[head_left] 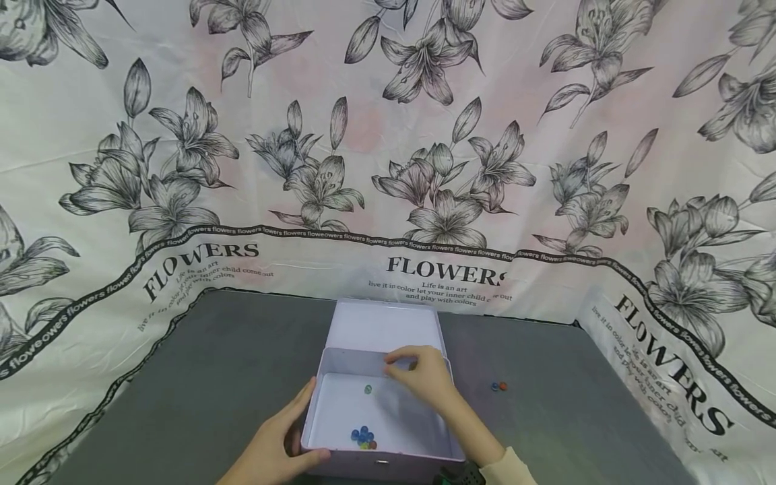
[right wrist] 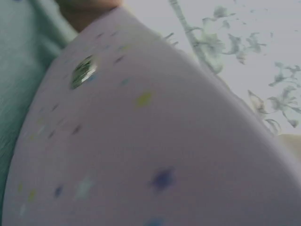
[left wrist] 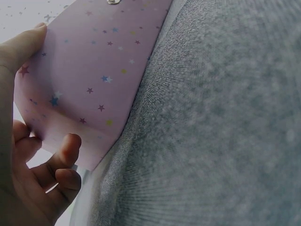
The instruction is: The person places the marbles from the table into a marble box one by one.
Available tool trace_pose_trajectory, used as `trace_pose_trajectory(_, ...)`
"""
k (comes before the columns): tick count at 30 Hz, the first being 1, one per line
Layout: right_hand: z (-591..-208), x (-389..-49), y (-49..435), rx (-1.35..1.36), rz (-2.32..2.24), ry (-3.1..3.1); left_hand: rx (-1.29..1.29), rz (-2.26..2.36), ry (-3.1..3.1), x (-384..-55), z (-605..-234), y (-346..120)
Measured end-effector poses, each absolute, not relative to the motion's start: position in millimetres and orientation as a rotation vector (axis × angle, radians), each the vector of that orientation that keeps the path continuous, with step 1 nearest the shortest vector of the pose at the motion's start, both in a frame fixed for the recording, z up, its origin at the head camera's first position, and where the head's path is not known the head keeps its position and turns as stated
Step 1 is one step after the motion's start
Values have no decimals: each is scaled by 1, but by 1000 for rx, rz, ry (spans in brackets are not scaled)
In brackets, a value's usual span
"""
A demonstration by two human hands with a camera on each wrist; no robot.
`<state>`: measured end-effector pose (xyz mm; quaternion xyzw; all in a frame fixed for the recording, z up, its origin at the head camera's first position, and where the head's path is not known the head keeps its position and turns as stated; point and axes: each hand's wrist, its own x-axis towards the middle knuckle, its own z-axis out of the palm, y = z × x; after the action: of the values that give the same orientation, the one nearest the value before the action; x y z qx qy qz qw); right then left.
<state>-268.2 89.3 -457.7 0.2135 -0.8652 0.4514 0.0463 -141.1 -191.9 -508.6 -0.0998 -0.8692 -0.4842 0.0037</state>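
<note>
A lilac tin box [head_left: 418,431] with a pale inside stands on the grey table, its lid [head_left: 386,325] tipped back. Gripping its front left corner, my left hand [head_left: 273,431] has the thumb over the front rim and fingers along the side. Over the box's right part reaches my right hand [head_left: 424,377], thumb and index tips close together; no object shows between them. A green marble [head_left: 368,389] appears apart from those fingertips, to their left. Several blue marbles [head_left: 362,433] lie by the front wall with a yellow-green and an orange-brown one. The left wrist view shows the starred front wall [left wrist: 94,70].
On the grey table [head_left: 242,364], right of the box, lie a blue marble [head_left: 494,386] and an orange marble [head_left: 503,386], side by side. A flower-printed cloth [head_left: 327,269] hangs behind the table and along both sides. A small metal clasp [head_left: 381,462] sits on the box front.
</note>
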Motion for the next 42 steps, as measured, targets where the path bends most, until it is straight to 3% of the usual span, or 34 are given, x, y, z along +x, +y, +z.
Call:
trace_pose_trajectory(9, -448, -264, 101, 474, 1700, -2429, -308, -1554, -2739, -141, -509, -188)
trace_pose_trajectory(24, -448, -265, 129, 449, 1698, -2380, -274, -1549, -2739, -142, -507, -186)
trace_pose_trajectory(42, -467, -262, 228, 226, 1513, -2424, -356, -1712, -2683, -141, -506, -189)
